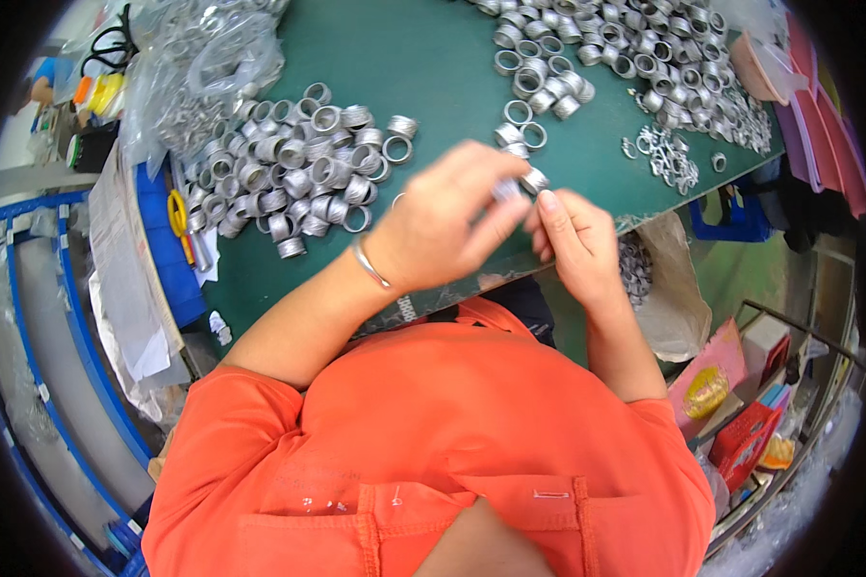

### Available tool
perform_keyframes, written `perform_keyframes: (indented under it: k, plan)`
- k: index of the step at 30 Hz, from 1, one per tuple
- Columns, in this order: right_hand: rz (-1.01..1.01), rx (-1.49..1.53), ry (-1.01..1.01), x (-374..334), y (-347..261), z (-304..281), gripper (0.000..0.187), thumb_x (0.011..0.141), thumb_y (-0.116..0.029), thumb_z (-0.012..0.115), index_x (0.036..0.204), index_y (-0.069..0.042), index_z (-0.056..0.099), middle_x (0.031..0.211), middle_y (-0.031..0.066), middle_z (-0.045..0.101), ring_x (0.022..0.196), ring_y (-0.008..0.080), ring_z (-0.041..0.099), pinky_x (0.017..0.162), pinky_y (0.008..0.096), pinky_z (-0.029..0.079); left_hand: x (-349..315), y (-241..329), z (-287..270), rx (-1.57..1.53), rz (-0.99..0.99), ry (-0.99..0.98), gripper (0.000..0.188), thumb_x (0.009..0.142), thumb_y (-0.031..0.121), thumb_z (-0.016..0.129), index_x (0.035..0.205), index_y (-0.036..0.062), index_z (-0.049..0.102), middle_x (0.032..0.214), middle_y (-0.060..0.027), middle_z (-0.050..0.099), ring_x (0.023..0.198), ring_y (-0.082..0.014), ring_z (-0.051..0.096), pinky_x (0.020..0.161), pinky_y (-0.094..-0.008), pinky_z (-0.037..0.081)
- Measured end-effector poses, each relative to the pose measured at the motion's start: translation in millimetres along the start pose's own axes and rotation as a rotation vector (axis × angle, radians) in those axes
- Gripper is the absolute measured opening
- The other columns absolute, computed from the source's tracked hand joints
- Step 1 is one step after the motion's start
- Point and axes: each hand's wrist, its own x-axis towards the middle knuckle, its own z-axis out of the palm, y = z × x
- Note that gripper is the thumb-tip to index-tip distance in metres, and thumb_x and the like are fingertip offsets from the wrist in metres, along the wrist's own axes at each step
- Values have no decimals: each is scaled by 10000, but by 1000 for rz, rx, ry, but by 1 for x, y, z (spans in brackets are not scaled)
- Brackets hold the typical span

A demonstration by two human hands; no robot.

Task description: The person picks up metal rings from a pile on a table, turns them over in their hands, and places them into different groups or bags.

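Close to the table's near edge, my two hands meet in front of my orange shirt. My right hand (579, 242) pinches a ribbed silver metal ring (536, 180) between thumb and fingertips. Beside it, my left hand (452, 219) has thumb and fingers curled round another small silver piece (506, 190), blurred by motion and seemingly a similar ring. A thin bracelet (369, 264) circles my left wrist. Just beyond my fingers, a few loose metal rings (518, 112) lie on the green tabletop (385, 62).
Metal rings are heaped at left (293, 173) and far right (645, 48). Small clip-like metal parts (669, 159) lie at right. A clear plastic bag (207, 67) and yellow-handled scissors (177, 213) are at left. Below the right edge stands an open paper sack (674, 288) with metal parts inside.
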Motion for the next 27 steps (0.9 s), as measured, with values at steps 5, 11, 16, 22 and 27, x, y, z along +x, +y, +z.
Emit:
perform_keyframes:
  k: [5,11,16,22,27]
  plan:
    - [-383,-474,196,20,3,8,201,772,-49,730,953,-27,646,920,107,577,756,240,583,700,334,486,7,-41,-70,639,-103,41,203,817,80,671,1006,18,632,923,-135,656,830,-314,627,762,-370,498]
    - [-511,-606,267,28,21,9,210,764,-29,724,963,-26,655,882,95,619,776,229,613,714,329,498,4,-60,-86,670,-145,-146,204,794,41,661,993,11,630,928,-144,657,869,-333,627,773,-394,498]
    - [-38,35,200,20,15,7,114,851,11,629,960,1,659,838,72,661,686,129,620,602,266,496,11,-69,-73,624,-132,-206,199,802,33,648,999,10,626,1000,-141,644,907,-342,616,786,-395,502]
    - [243,680,2,18,10,2,154,897,-44,616,1038,20,616,826,93,660,649,121,623,535,230,498,24,-95,-60,692,-175,-351,120,850,32,570,937,-9,642,1021,-156,629,931,-367,607,805,-410,498]
    - [330,962,-99,18,15,0,189,917,-123,622,1024,26,577,794,105,653,573,125,596,475,243,476,26,-95,-62,688,-203,-373,136,867,39,544,935,-18,646,1022,-166,628,924,-371,611,804,-418,498]
